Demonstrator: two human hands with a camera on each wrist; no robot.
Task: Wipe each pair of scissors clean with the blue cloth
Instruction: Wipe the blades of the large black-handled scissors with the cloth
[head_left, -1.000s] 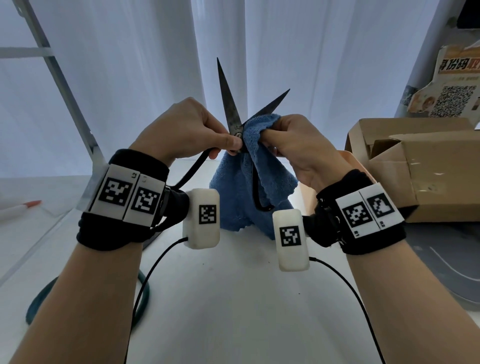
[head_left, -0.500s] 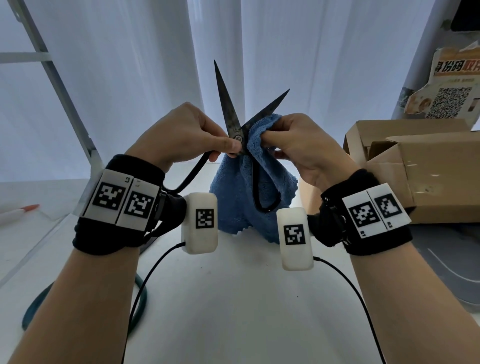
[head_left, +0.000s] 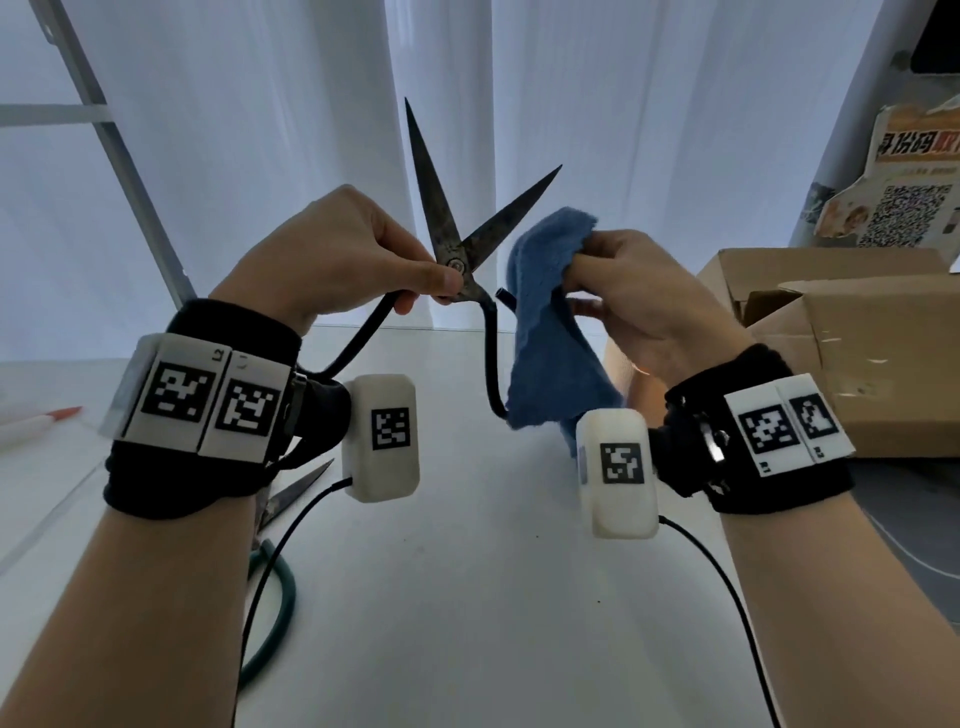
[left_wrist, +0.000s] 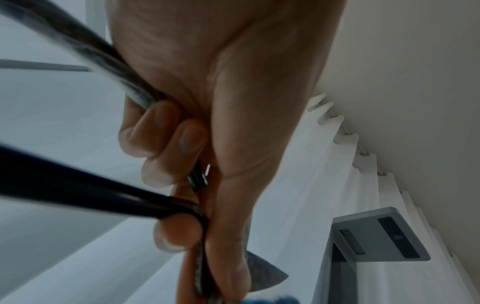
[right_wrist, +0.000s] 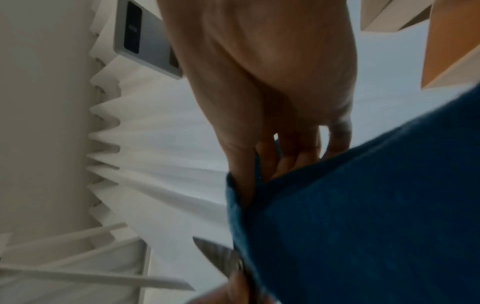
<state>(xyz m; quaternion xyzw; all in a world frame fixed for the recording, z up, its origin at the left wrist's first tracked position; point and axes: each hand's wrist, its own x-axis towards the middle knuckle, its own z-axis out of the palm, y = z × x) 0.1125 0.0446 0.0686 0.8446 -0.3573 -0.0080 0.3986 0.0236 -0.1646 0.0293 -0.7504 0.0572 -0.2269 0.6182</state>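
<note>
Dark steel scissors (head_left: 457, 244) stand blades-up and splayed, the left hand (head_left: 337, 260) pinching them at the pivot, probably to bare both edges. Just beside them at 3 o'clock, the right hand (head_left: 639, 306) pinches the blue cloth (head_left: 550, 332), apart from the blades. Only the left wrist view shows fingers (left_wrist: 161, 133) curled round a handle loop.

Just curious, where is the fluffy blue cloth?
In the head view, the fluffy blue cloth hangs from the right hand, just right of the open black-handled scissors.
</note>
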